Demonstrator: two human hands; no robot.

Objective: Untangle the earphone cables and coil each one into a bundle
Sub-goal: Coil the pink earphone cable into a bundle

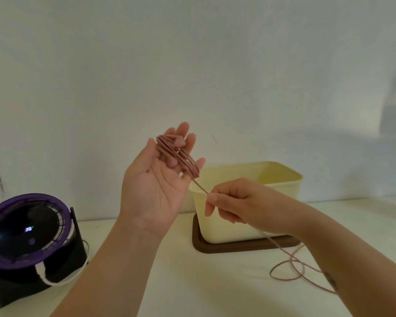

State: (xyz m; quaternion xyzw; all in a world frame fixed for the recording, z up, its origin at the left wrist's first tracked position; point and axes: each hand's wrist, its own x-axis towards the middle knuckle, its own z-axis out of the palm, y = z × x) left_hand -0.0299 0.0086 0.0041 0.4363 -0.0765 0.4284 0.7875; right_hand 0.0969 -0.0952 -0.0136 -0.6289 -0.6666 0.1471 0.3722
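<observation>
Pink earphone cable (200, 187) runs through the head view, the only one given, from frame centre down to the lower right. At centre the left hand (156, 186) is raised palm-up with its fingers straight and spread wide, serving as a former. Several turns of the cable sit round them as a coil (178, 156), and a thicker end piece lies among the fingertips, though I cannot tell what it is. Just below and to the right, the right hand (236, 207) pinches the strand between thumb and forefinger, the other fingers curled. This likely holds the strand taut so each turn lies neatly. Past that hand the slack drops to the white table (192, 282) and lies in loose loops at lower right, free to feed. A cream container (284, 177) stands on a brown lid (245, 247) behind the hands, and a purple-rimmed fan (25, 229) sits at lower left. Winding looks partly done.
</observation>
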